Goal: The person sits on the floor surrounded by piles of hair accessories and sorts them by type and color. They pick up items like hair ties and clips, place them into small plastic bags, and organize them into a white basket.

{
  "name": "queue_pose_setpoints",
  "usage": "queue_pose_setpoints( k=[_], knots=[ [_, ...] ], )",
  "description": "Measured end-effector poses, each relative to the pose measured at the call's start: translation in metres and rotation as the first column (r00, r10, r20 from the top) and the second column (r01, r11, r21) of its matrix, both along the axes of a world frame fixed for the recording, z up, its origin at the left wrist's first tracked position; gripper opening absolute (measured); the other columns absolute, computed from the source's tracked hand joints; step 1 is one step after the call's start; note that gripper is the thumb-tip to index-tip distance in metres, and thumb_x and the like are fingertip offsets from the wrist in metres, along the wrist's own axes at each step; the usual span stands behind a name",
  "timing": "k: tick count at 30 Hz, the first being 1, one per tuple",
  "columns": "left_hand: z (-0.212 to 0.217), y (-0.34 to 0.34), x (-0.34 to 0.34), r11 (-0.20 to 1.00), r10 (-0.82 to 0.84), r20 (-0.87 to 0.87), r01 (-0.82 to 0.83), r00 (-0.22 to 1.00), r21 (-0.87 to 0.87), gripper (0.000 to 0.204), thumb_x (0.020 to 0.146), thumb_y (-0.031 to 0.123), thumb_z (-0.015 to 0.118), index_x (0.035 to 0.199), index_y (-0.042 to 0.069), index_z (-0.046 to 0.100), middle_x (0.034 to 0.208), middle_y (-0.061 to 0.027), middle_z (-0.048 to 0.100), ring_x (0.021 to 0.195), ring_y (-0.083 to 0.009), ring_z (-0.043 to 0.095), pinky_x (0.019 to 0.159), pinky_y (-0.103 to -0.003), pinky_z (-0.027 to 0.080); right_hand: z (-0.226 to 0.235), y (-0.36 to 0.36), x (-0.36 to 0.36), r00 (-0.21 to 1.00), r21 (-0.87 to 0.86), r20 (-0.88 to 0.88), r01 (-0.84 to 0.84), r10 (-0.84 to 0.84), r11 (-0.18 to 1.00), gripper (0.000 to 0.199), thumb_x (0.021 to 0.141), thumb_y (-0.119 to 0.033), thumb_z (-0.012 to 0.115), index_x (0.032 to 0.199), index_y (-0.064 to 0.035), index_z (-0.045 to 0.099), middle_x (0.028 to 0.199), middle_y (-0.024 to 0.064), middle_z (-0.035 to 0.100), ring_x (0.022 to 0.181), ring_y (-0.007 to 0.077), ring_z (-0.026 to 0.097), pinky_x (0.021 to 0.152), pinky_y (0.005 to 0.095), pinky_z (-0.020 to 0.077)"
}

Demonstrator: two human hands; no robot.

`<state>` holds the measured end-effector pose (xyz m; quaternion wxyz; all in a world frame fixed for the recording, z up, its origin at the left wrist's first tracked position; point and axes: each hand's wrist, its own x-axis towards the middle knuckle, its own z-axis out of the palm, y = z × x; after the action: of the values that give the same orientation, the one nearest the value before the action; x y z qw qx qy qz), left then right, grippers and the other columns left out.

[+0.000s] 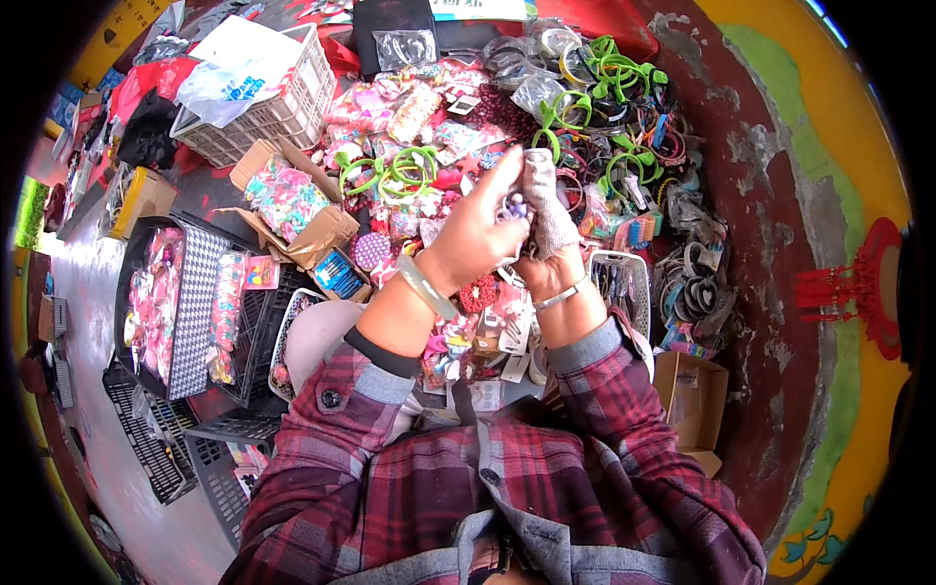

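My left hand (480,226) is raised in the middle, a pale bangle on its wrist. Its fingers close around a small bunch of purple and white bead-like pieces (515,208), mostly covered by the fingers. Right beside it is my right hand (552,219), with grey knitted fabric (546,190) over its fingers and a thin bracelet below. The two hands meet at the bunch; the right fingertips are hidden. Beneath them lie a dark red scrunchie (478,293) and several small hair pieces on cards (487,336).
Green headbands (405,174) and bagged hair accessories (414,112) heap up ahead. A white crate (292,107), an open cardboard box (327,229) and a checked basket (195,322) stand left. A white basket (616,261) and a cardboard box (687,395) are right, near the wall (770,253).
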<state>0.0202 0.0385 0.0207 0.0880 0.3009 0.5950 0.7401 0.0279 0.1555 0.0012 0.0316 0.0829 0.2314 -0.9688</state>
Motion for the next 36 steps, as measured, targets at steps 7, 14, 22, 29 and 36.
queue_pose_setpoints(
  k=[7, 14, 22, 29, 36],
  knots=[
    [-0.005, -0.009, -0.013, 0.903, 0.264, 0.464, -0.386, 0.846, 0.19, 0.033, 0.093, 0.019, 0.04, 0.115, -0.003, 0.05, 0.118, -0.0153, 0.053, 0.114, -0.0209, 0.048, 0.099, -0.033, 0.034, 0.015, 0.003, -0.003, 0.994, -0.096, 0.086, 0.071, -0.062, 0.993, 0.019, 0.086, -0.026, 0.058, 0.096, -0.0097, 0.057, 0.089, 0.0061, 0.061, 0.072, 0.0174, 0.059, 0.062, 0.0315, 0.0519],
    [-0.054, 0.014, 0.008, 0.867, -0.448, 0.672, 0.103, 0.589, 0.488, 0.028, 0.089, 0.012, 0.048, 0.117, 0.005, 0.051, 0.112, -0.0035, 0.055, 0.1, -0.0122, 0.051, 0.089, -0.029, 0.041, 0.036, 0.014, 0.005, 0.982, -0.269, -0.19, -0.066, 0.014, 0.961, 0.019, 0.089, -0.025, 0.051, 0.096, -0.0097, 0.059, 0.082, 0.003, 0.063, 0.065, 0.0156, 0.06, 0.054, 0.0311, 0.0519],
    [-0.038, 0.025, 0.011, 0.905, -0.167, 0.512, -0.074, 0.843, 0.418, 0.038, 0.091, 0.017, 0.047, 0.125, 0.0, 0.042, 0.12, -0.0079, 0.052, 0.107, -0.0177, 0.052, 0.093, -0.032, 0.043, 0.037, 0.02, -0.004, 0.989, -0.074, -0.071, 0.124, -0.129, 0.99, 0.021, 0.089, -0.03, 0.054, 0.093, -0.0098, 0.06, 0.083, 0.0042, 0.063, 0.071, 0.0154, 0.061, 0.064, 0.0293, 0.0529],
    [-0.027, 0.024, 0.014, 0.849, -0.133, 0.504, -0.164, 0.854, 0.502, 0.045, 0.091, 0.031, 0.049, 0.124, 0.002, 0.043, 0.118, -0.0078, 0.053, 0.106, -0.0181, 0.053, 0.093, -0.031, 0.042, 0.041, 0.01, -0.001, 0.993, -0.05, -0.052, 0.102, -0.104, 0.994, 0.031, 0.089, -0.037, 0.051, 0.092, -0.0067, 0.06, 0.081, 0.0065, 0.064, 0.069, 0.0175, 0.062, 0.062, 0.0299, 0.0536],
    [-0.009, 0.004, 0.001, 0.812, -0.217, 0.557, -0.168, 0.802, 0.558, 0.03, 0.082, 0.017, 0.06, 0.108, 0.001, 0.056, 0.1, -0.0059, 0.061, 0.09, -0.0164, 0.059, 0.081, -0.03, 0.046, 0.034, 0.012, -0.003, 0.999, -0.083, 0.021, 0.039, -0.037, 0.996, 0.037, 0.089, -0.039, 0.051, 0.098, -0.004, 0.06, 0.088, 0.0093, 0.065, 0.075, 0.0205, 0.063, 0.067, 0.0335, 0.0544]
  ],
)
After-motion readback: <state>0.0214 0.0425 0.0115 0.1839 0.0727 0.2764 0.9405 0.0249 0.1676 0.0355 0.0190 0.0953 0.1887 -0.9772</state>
